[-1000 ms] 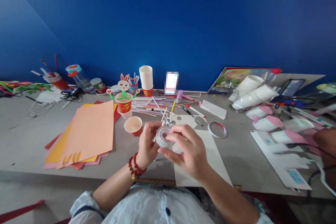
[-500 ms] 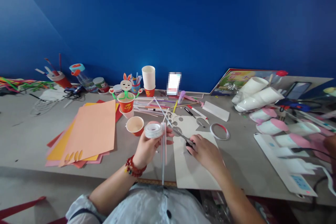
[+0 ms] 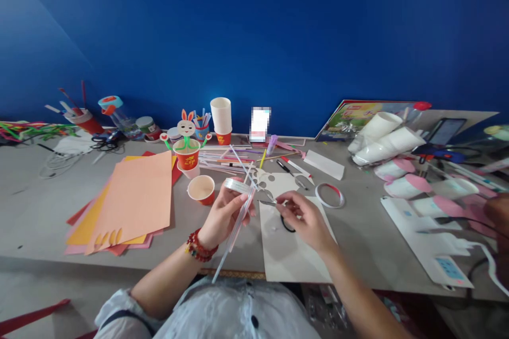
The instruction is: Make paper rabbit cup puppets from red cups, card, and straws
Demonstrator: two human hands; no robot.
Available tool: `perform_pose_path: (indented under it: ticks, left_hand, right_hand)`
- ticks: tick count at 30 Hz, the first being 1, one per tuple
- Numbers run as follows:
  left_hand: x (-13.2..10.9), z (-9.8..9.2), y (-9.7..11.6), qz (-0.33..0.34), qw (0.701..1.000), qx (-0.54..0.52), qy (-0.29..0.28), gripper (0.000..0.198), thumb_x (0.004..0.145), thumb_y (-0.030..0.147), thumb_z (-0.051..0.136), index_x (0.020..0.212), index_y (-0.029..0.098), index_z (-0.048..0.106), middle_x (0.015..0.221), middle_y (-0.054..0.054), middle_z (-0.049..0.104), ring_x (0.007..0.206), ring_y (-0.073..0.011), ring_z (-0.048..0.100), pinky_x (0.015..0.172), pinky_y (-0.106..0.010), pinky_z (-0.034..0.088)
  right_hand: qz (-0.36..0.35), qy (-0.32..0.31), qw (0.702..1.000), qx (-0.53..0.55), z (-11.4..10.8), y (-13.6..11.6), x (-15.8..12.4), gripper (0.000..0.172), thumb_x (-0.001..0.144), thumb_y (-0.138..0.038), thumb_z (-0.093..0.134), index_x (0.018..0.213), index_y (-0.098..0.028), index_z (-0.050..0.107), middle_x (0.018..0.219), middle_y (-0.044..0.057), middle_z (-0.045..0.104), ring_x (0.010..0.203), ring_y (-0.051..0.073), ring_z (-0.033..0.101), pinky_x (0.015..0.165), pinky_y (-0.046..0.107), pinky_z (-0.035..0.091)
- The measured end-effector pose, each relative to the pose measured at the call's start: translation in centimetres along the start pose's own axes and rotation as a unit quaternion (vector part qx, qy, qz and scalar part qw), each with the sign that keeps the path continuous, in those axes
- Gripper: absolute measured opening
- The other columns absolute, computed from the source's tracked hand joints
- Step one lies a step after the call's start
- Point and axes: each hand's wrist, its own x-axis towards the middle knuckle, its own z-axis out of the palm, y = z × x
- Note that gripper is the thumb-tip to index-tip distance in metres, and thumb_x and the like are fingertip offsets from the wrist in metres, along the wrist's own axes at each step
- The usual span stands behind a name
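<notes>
My left hand [image 3: 225,218] is closed around a bundle of thin straws [image 3: 237,225] that slants down toward my body. It also holds a roll of white tape [image 3: 237,186] at its top. To the right, my right hand [image 3: 304,218] grips a pair of scissors [image 3: 287,222] above a white sheet [image 3: 296,259]; the black handle hangs beneath the fingers. The scissors' blades point left toward the bundle. An open paper cup [image 3: 201,189] stands left of my left hand, near a red cup with a rabbit figure [image 3: 186,156].
Stacked coloured paper [image 3: 139,196] lies at the left. Loose straws and pens [image 3: 226,156] spread behind my hands. A tape ring [image 3: 330,196], a power strip [image 3: 427,243] and pink-and-white rolls [image 3: 407,186] are at the right. A blue wall rises behind.
The straw bundle has swung from upright to slanting down-left, and the tape roll has tilted. My right hand has turned and risen slightly with the scissors.
</notes>
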Motion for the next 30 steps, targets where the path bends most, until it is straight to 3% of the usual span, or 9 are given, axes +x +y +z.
perform_pose_path:
  ticks: [3, 6, 10, 20, 30]
  left_hand:
    - [-0.1, 0.2, -0.8, -0.014, 1.0, -0.006, 0.003, 0.044, 0.081, 0.036, 0.073, 0.112, 0.025, 0.044, 0.072, 0.003, 0.062, 0.057, -0.0126, 0.06, 0.044, -0.018, 0.043]
    - [0.0, 0.2, -1.6, 0.014, 1.0, -0.017, 0.016, 0.049, 0.077, 0.043, 0.076, 0.112, 0.024, 0.047, 0.082, 0.001, 0.065, 0.064, -0.0138, 0.062, 0.055, -0.025, 0.051]
    - [0.3, -0.3, -2.0, 0.078, 0.996, -0.019, 0.045, 0.044, 0.075, 0.047, 0.078, 0.102, 0.02, 0.056, 0.089, -0.001, 0.065, 0.079, -0.0143, 0.063, 0.072, -0.026, 0.05]
    - [0.3, -0.5, -1.2, 0.116, 0.992, 0.027, 0.042, 0.036, 0.078, 0.031, 0.078, 0.108, 0.021, 0.06, 0.098, -0.002, 0.064, 0.09, -0.0134, 0.06, 0.08, -0.023, 0.047]
    - [-0.2, -0.8, -1.0, 0.136, 0.991, 0.013, 0.018, 0.035, 0.077, 0.033, 0.076, 0.106, 0.021, 0.059, 0.102, -0.005, 0.065, 0.09, -0.0164, 0.061, 0.084, -0.029, 0.05]
  right_hand:
    - [-0.014, -0.015, 0.992, 0.128, 0.5, -3.2, 1.2, 0.03, 0.092, -0.042, 0.06, 0.114, -0.021, 0.059, 0.097, 0.005, 0.068, 0.073, 0.015, 0.063, 0.058, 0.023, 0.051]
    - [-0.022, -0.035, 0.984, 0.176, 1.8, -4.6, 2.4, 0.025, 0.09, -0.038, 0.064, 0.109, -0.021, 0.062, 0.089, 0.003, 0.068, 0.074, 0.015, 0.063, 0.063, 0.025, 0.053]
    - [-0.033, -0.014, 0.978, 0.206, 3.4, -4.2, 3.2, 0.015, 0.09, -0.033, 0.064, 0.1, -0.021, 0.062, 0.09, 0.003, 0.067, 0.078, 0.015, 0.064, 0.071, 0.027, 0.054]
    - [-0.046, -0.019, 0.957, 0.287, 3.4, -4.8, 3.9, 0.017, 0.09, -0.031, 0.066, 0.101, -0.021, 0.059, 0.09, 0.002, 0.062, 0.08, 0.014, 0.062, 0.072, 0.025, 0.051]
    - [-0.026, -0.048, 0.931, 0.362, 2.9, -4.5, 3.8, 0.015, 0.089, -0.031, 0.066, 0.099, -0.022, 0.058, 0.089, 0.001, 0.058, 0.078, 0.014, 0.059, 0.071, 0.026, 0.05]
